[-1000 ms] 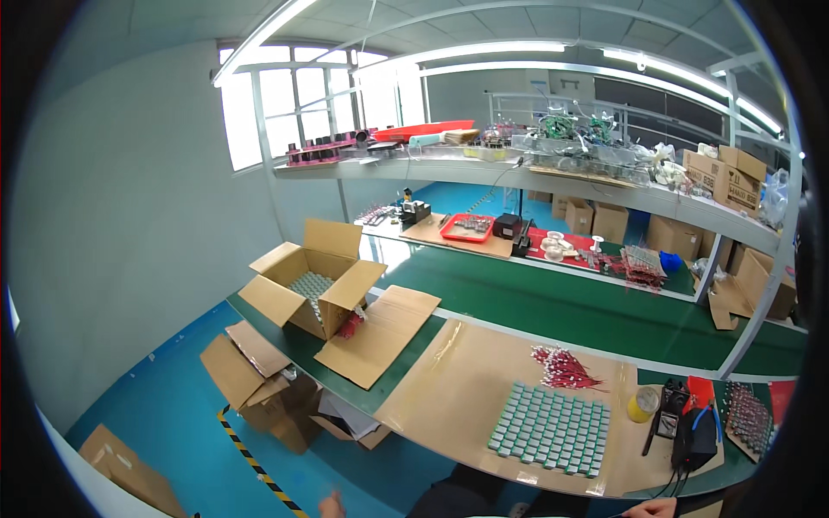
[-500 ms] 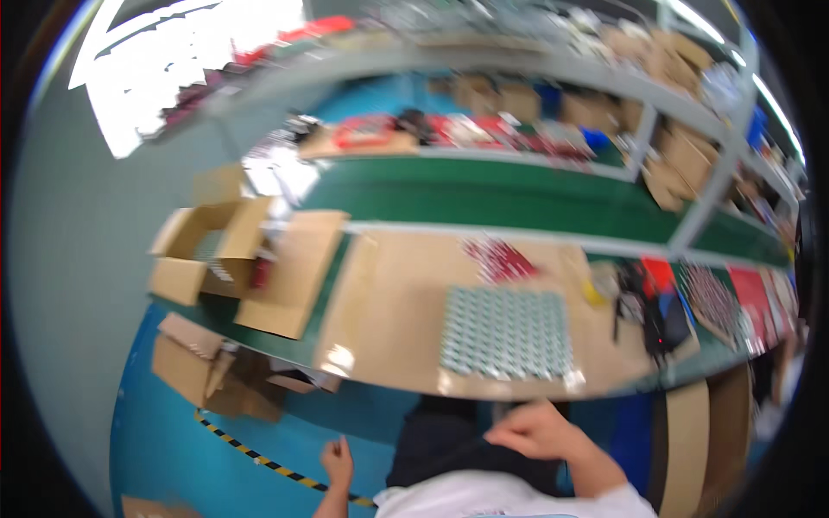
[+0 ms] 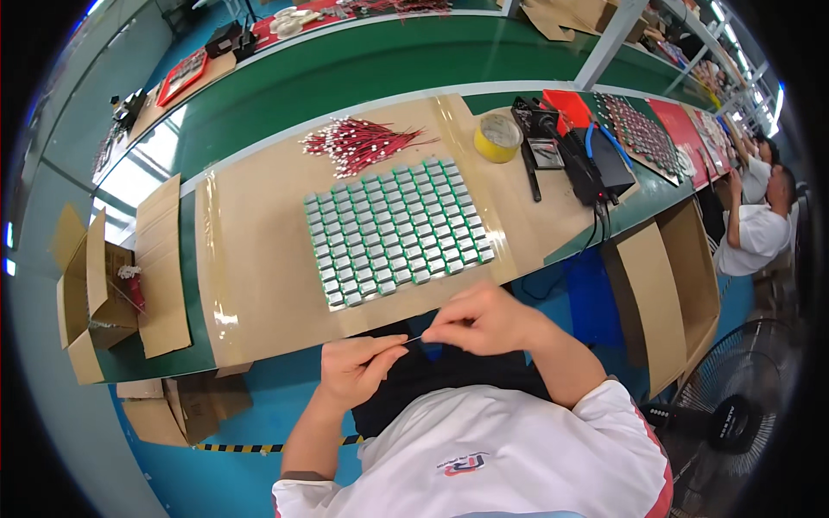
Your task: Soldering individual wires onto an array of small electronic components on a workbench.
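beside the table [image 3: 635, 211], both grips [image 3: 488, 319] hold something thin [image 3: 414, 338].

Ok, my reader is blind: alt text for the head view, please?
Someone's left-hand grip and right-hand grip hold a thin item between them; beyond, on a brown sheet, lies a grid of silvery blocks beside red wires.

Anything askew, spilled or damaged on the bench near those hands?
Nothing looks spilled or plainly damaged. The one untidy spot is the red wires, a loose, fanned-out heap just beyond the neatly rowed green-and-silver parts. The thin item pinched between the left hand and right hand is too small to check.
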`<state>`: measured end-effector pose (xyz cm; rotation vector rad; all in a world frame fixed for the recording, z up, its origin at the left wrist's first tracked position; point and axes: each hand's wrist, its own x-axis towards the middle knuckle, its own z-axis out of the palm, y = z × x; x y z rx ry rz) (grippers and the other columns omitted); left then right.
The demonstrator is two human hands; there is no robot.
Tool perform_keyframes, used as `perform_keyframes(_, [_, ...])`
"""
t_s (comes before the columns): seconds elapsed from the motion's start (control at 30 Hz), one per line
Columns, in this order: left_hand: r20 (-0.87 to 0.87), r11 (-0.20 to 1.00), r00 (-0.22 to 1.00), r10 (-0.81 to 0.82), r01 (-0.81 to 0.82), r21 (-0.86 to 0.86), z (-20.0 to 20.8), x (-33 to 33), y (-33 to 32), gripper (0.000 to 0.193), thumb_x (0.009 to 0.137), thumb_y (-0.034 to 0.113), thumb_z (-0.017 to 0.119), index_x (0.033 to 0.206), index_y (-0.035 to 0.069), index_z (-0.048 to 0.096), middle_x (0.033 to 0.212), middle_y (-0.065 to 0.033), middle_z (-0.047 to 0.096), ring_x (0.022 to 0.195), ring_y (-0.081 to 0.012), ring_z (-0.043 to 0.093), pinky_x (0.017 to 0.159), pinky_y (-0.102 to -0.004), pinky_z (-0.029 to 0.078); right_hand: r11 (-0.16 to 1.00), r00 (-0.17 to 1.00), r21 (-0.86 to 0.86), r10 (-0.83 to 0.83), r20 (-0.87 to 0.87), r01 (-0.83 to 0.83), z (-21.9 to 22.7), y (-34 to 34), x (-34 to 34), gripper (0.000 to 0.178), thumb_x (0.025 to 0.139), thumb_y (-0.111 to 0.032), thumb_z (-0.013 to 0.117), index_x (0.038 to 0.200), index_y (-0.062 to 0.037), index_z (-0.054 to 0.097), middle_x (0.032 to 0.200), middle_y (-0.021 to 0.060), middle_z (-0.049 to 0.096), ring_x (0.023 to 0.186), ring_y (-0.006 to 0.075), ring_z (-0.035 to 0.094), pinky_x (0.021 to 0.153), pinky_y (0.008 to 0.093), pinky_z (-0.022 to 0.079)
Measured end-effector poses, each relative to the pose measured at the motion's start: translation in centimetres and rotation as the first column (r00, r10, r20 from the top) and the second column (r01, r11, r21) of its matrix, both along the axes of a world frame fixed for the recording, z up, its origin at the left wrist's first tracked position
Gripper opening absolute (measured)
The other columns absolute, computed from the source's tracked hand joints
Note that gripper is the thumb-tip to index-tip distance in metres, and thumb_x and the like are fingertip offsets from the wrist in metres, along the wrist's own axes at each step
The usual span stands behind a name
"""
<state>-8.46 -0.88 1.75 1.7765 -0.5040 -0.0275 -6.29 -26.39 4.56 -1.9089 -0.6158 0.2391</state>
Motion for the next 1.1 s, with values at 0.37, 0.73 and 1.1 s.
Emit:
perform_keyframes(0.37, [-0.167, 0.966, 0.971, 0.173, -0.201, -0.164, 4.9, 10.1, -1.8, 0.010, 0.094, 0.002, 0.068, 0.099, -0.003, 0.075, 0.060, 0.0002, 0.062, 0.046, -0.0041, 0.055, 0.040, -0.0198, 0.038, -0.030, 0.420, 0.541, -0.595, -0.685, 0.840, -3.5, -13.7, 8.8, 0.022, 0.099, -0.024, 0.068, 0.109, -0.0045, 0.066, 0.090, 0.0043, 0.067, 0.069, 0.0092, 0.057, 0.058, 0.0223, 0.044])
perform_keyframes(0.73, [-0.216, 0.924, 0.938, 0.271, -0.317, -0.214, 4.9, 21.0, -3.0, 0.018, 0.092, 0.016, 0.076, 0.095, 0.000, 0.068, 0.053, 0.0029, 0.053, 0.038, -0.0019, 0.039, 0.035, -0.0195, 0.025, -0.090, 0.276, 0.644, -0.852, -0.445, 0.760, -5.1, -15.1, 15.5, 0.027, 0.100, -0.021, 0.067, 0.118, -0.0009, 0.065, 0.099, 0.0124, 0.073, 0.071, 0.0126, 0.066, 0.061, 0.0268, 0.056])
perform_keyframes(1.1, [-0.201, 0.887, 0.889, 0.411, -0.441, -0.134, 2.1, 21.6, -0.7, 0.012, 0.089, 0.009, 0.078, 0.091, -0.002, 0.074, 0.057, 0.0107, 0.048, 0.050, 0.0018, 0.038, 0.046, -0.0200, 0.025, 0.175, 0.301, 0.723, -0.952, -0.048, 0.668, -1.7, -12.2, 13.5, 0.032, 0.107, -0.033, 0.052, 0.110, -0.0012, 0.055, 0.083, 0.0216, 0.071, 0.048, 0.0176, 0.060, 0.043, 0.0317, 0.052])
